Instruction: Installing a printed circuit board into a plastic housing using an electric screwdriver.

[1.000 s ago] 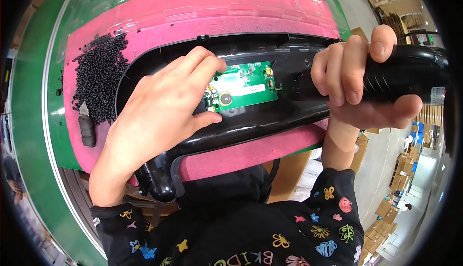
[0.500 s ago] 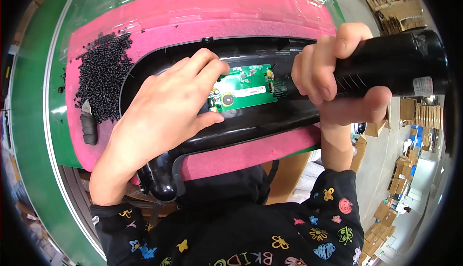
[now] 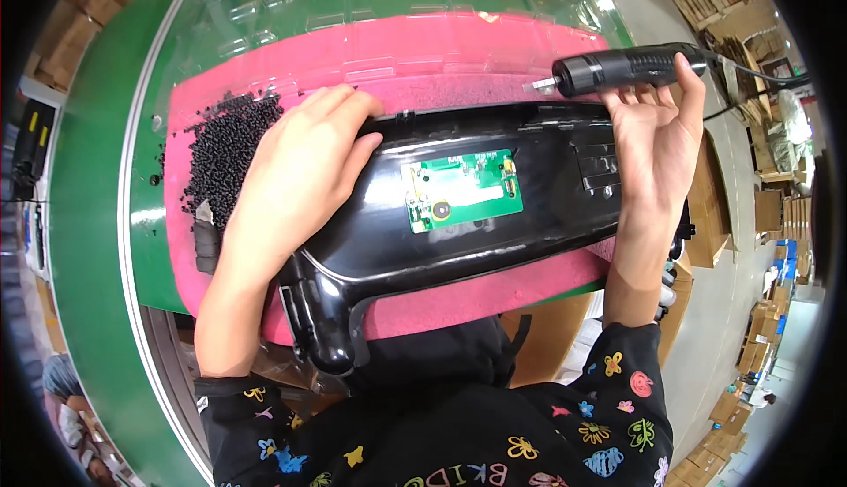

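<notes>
A large black plastic housing (image 3: pixel 371 222) lies on the pink mat, with a green circuit board (image 3: pixel 463 213) set in its middle. At the housing's far left rim is my left hand (image 3: pixel 296 161), its fingers bent over the edge and its thumb on the inner side. In my right hand (image 3: pixel 657 147), beyond the housing's right end, an electric screwdriver (image 3: pixel 626 68) rests across the fingers with the thumb against its rear. Its bit points left, clear of the board. A pile of small black screws (image 3: pixel 231 138) lies left of my left hand.
The pink mat (image 3: pixel 459 306) covers part of a green table (image 3: pixel 150 258). Clear plastic trays (image 3: pixel 353 11) stand along the back. A dark wrapped roll (image 3: pixel 206 244) sits by the screws. The screwdriver's cord (image 3: pixel 759 72) runs off right. Cardboard boxes (image 3: pixel 713 205) stand at the right.
My left hand has gone from the circuit board to the housing's far left rim. The screwdriver, close to the camera before, is now lower and farther off, lying nearly level. The view has shifted slightly.
</notes>
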Motion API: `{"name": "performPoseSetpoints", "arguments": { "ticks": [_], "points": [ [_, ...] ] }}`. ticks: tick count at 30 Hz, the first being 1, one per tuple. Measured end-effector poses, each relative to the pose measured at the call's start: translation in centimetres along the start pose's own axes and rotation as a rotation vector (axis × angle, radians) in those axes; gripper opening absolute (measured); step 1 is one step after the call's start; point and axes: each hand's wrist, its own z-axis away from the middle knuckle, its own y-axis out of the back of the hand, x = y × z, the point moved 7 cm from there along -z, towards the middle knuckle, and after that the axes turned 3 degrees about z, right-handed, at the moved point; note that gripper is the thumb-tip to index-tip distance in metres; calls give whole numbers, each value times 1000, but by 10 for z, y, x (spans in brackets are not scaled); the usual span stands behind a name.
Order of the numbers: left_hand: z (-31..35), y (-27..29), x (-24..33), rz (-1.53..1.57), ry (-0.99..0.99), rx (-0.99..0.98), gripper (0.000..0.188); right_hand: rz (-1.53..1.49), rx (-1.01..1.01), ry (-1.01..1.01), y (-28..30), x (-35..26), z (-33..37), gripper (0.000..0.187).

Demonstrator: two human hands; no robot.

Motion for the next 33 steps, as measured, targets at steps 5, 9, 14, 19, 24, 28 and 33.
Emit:
{"name": "performPoseSetpoints", "arguments": {
  "ticks": [5, 9, 14, 19, 24, 28, 33],
  "points": [
    [-1, -16, 3, 72, 38, -266, 21, 316, -53, 239, -2, -16, 8, 39],
    [2, -9, 14, -2, -10, -304, 19, 531, -31, 727, -37, -37, 43, 52],
    [11, 25, 37, 108, -75, -20, 13, 664, -121, 1350, -34, -46, 98, 57],
    [83, 109, 43, -69, 177, 297, 32, 760, -485, 1632, -37, -40, 143, 60],
    [252, 182, -32, 221, 657, 909, 34, 707, -353, 1407, -57, -39, 137, 47],
    [293, 155, -39, 791, 694, 1135, 49, 686, -450, 1219, -66, -24, 124, 42],
    [327, 168, -58, 982, 819, 1473, 36, 822, -692, 1186, -83, -9, 130, 41]
  ]
}}
